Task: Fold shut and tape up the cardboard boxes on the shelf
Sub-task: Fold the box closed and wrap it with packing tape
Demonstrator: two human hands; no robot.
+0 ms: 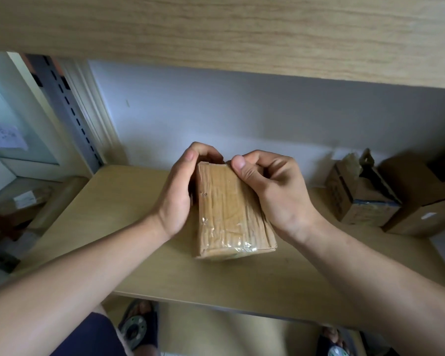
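Shelf (pixel 113 227): a light wooden board carried your work; beyond its left edge sat a slotted metal upright (pixel 70 111) and a pane with a paper note (pixel 7 137).
Left hand (pixel 180 191): you had it against the left side of the taped box, palm along that side, thumb lying up the left edge, fingers (pixel 203 150) curled over the far top corner and gripping it.
Taped box (pixel 229 209): a small cardboard box, flaps closed and wrapped in wrinkled clear tape, stood near the middle of the shelf, its near end resting on the board, well back from the front edge, its far end between your two hands.
Right hand (pixel 270 186): you held it on the right side of the same box, thumb pressed on the top face at the far right corner, the other fingers curled in; what they closed on at the far end could not be told.
Open box (pixel 357 196): a smaller cardboard box with raised flaps stood toward the right back corner of the shelf.
Large box (pixel 427 199): a bigger cardboard box stood just beside it, at the right edge.
Feet: your sandals (pixel 136 327) showed below the front edge.
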